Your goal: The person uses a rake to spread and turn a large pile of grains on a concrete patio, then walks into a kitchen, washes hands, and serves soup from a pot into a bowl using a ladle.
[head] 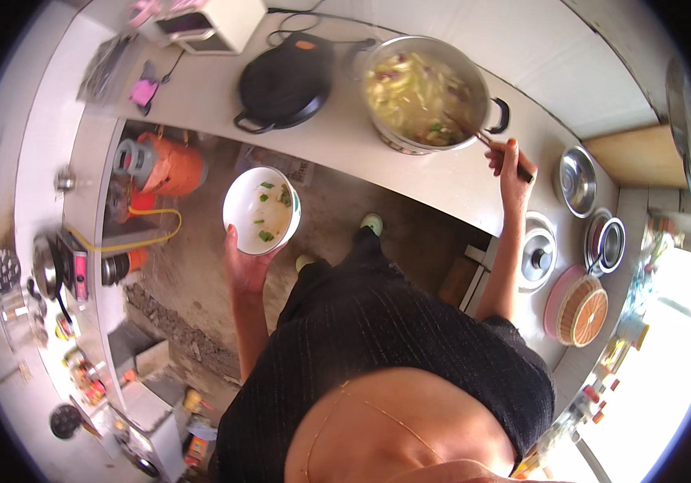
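Note:
My left hand (253, 268) holds a white bowl (242, 208) over the floor, its thumb on the rim. A little liquid and several pieces of chopped green onion (266, 235) lie inside the bowl. On the counter stands a large metal pot (402, 140) of soup (412, 96) with pale green vegetable strips. Above its near right rim, my right hand (511, 169) grips chopsticks (525, 175), whose tips go down into the soup near some chopped greens. The pot's black side handle (500, 116) is just beyond that hand.
A black electric griddle (285, 81) sits left of the pot on the counter (333, 142). To the right are metal basins (578, 181), a lidded pot (537, 259) and a wicker basket (584, 308). An orange gas cylinder (173, 163) stands under the counter, with a yellow hose (140, 246).

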`<state>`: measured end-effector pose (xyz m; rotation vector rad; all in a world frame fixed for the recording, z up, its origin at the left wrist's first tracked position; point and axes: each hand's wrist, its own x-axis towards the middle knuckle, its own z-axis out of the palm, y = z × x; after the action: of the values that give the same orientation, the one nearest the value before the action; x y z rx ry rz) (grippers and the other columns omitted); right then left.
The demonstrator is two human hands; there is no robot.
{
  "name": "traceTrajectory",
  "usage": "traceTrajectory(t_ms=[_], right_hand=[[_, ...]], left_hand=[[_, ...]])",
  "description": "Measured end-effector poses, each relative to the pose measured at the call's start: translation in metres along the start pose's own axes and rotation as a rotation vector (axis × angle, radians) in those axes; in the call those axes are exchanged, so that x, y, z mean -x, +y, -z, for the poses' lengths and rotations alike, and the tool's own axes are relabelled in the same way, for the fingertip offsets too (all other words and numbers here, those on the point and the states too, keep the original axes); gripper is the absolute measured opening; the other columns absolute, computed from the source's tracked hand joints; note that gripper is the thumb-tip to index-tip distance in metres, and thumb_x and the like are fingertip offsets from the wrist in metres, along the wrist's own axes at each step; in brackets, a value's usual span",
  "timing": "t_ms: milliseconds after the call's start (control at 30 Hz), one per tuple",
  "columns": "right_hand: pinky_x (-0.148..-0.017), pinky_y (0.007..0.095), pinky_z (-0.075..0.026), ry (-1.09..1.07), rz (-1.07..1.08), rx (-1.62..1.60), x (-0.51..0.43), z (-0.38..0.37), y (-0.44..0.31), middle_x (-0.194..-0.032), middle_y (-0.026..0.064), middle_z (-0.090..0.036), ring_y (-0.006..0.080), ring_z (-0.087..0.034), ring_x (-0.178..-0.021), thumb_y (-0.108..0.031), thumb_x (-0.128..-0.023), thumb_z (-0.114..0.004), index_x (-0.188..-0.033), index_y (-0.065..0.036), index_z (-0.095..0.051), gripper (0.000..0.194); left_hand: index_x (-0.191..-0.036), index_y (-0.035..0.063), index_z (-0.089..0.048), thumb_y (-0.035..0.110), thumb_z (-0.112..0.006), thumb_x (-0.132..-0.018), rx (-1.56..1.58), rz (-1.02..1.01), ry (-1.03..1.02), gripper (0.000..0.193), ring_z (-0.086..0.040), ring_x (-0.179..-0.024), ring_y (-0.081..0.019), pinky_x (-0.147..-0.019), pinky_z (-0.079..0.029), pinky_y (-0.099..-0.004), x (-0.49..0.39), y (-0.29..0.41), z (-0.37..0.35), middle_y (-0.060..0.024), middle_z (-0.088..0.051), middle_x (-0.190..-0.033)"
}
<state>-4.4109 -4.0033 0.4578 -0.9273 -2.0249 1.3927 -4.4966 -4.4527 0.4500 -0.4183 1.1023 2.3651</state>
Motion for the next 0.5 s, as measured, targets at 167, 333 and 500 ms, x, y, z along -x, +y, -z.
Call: traceTrajectory(t_ms=[167, 333, 500], right_hand=[[-0.056, 0.0251, -0.046, -0.080, -0.189, 0.007, -0.042, 0.019, 0.121, -0.085, 0.0118, -0.067, 0.0124, -0.061, -0.065, -0.033, -0.097, -0.044, -0.113, 0.007, -0.062, 0.047], [-0.056, 0.0267, -0.046, 0.231, 0.073, 0.196, 0.007, -0.017, 0.079, -0.086, 0.0114, -0.068, 0.0148, -0.058, -0.065, -0.044, -0.097, -0.038, -0.118, 0.003, -0.060, 0.057], [-0.055, 0.0284, -0.045, -0.116, 0.188, -0.193, 0.147, -0.193, -0.030, -0.088, 0.0110, -0.068, 0.0172, -0.056, -0.064, -0.056, -0.096, -0.032, -0.124, -0.001, -0.059, 0.067]], left_hand=[[-0.141, 0.0072, -0.034, 0.042, -0.031, -0.101, 0.092, -0.066, -0.026, 0.054, -0.051, -0.121, -0.0331, -0.092, -0.049, -0.0515, 0.034, 0.013, 0.066, -0.0142, -0.044, -0.137], [-0.134, -0.0019, -0.040, 0.034, -0.050, -0.095, 0.239, -0.146, -0.055, 0.054, -0.056, -0.115, -0.0280, -0.097, -0.047, -0.0427, 0.078, 0.035, 0.149, -0.0169, -0.053, -0.130], [-0.137, -0.0033, -0.037, 0.034, -0.053, -0.093, 0.402, -0.255, -0.118, 0.060, -0.054, -0.118, -0.0301, -0.101, -0.043, -0.0436, 0.161, 0.065, 0.214, -0.0181, -0.052, -0.132]])
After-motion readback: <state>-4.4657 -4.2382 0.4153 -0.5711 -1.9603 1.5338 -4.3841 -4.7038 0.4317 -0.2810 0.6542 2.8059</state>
